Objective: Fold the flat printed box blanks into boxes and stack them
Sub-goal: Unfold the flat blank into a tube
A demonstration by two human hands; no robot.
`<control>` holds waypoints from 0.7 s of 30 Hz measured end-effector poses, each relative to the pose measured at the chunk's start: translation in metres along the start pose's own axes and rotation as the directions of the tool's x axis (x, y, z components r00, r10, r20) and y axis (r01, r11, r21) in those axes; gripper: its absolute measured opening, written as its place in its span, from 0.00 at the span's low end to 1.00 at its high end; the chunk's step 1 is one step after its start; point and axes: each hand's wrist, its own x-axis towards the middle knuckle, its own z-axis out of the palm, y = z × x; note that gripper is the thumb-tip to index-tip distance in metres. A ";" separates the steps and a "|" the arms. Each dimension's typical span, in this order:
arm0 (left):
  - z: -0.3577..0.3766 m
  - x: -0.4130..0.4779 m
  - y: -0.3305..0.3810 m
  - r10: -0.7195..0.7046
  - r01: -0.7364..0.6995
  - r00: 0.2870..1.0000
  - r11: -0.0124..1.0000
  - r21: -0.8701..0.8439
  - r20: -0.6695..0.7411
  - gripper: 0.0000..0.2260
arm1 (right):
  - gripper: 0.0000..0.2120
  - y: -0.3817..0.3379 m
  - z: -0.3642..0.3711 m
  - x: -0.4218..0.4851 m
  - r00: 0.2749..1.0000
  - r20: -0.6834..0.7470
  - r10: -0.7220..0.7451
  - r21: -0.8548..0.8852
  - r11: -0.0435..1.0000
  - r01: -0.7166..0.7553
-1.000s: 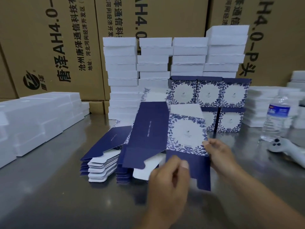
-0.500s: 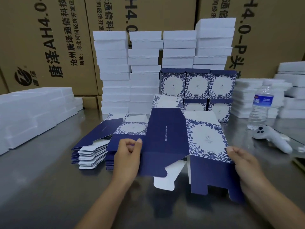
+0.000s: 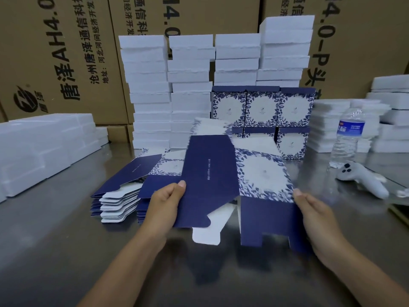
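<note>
Box blank (image 3: 210,173) at frame centre: your left hand (image 3: 164,202) pinches its navy edge, your right hand (image 3: 314,216) grips the floral side, so press inward evenly to square it.

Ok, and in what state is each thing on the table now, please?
Held blank, half opened, held up.
Left hand, pinches its left edge.
Right hand, grips its right edge.
Flat blanks, piled, unfolded.
Finished boxes, folded, stacked two high.
Bottle, upright.
</note>
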 end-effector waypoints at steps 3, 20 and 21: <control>-0.002 0.003 -0.002 -0.008 0.008 0.999 1.000 0.003 -0.036 0.19 | 0.14 -0.001 0.002 -0.005 1.000 0.030 0.007 -0.043 0.999 -0.006; 0.003 0.005 -0.010 -0.013 0.010 0.999 0.997 0.077 0.039 0.22 | 0.17 -0.010 -0.005 -0.007 0.994 0.071 0.085 -0.105 0.991 -0.077; 0.002 0.006 -0.011 -0.001 -0.004 0.999 0.994 0.109 0.045 0.23 | 0.17 -0.009 -0.005 -0.007 0.993 0.071 0.095 -0.101 0.991 -0.087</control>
